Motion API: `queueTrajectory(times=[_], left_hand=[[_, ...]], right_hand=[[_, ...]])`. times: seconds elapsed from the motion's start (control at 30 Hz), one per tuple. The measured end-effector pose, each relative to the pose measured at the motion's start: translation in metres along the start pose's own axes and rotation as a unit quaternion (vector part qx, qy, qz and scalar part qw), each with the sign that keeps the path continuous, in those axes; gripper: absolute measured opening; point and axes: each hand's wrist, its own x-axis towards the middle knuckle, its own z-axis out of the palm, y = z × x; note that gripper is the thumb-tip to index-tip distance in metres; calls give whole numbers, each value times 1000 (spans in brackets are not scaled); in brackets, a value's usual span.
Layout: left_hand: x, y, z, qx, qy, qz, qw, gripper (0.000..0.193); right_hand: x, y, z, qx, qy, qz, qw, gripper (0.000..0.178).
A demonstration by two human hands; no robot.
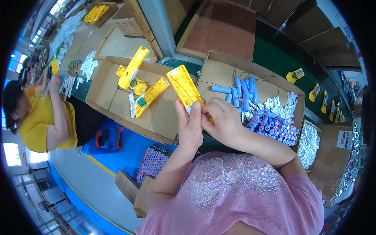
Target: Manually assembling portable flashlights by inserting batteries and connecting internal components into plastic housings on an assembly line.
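Observation:
In front of my chest, my left hand (190, 127) is closed round the lower end of a yellow plastic casing half (182, 84). The casing is tilted, its hollow ribbed inside facing up, with a thin dark wire lying in it. My right hand (224, 120) is pinched at the casing's lower right end, touching the left fingertips. A bit of yellow shows between its fingers; the rest there is hidden. Just left, a cardboard tray (158, 123) holds an upright yellow lamp-like body (134, 68) and an open yellow casing (152, 96) with a green circuit board.
On the right, another cardboard tray (219, 64) carries blue battery cells (244, 92) with wires and small white parts (280, 103). Beyond it are several yellow pieces (314, 92). A co-worker in yellow (47, 121) works at the left bench. A crate of cells (153, 164) stands below.

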Motion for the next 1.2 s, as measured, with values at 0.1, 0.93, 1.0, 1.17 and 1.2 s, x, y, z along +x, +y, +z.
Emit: queueTrajectory(times=[0.1, 0.93, 1.0, 1.17, 1.2], left_hand=[[0, 1, -11, 40, 62, -16, 997, 27], [-8, -1, -8, 292, -70, 101, 948, 47], [-9, 4, -2, 246, -67, 93, 962, 48], [-15, 1, 2, 177, -111, 59, 976, 46], [-17, -3, 2, 103, -123, 22, 987, 44]], right_hand=[[-2, 7, 4, 97, -37, -14, 995, 13], [37, -1, -35, 131, -199, 222, 945, 27], [32, 6, -34, 281, -190, 291, 895, 30], [32, 5, -38, 290, -150, 300, 896, 33], [31, 3, -38, 347, -123, 345, 863, 34]])
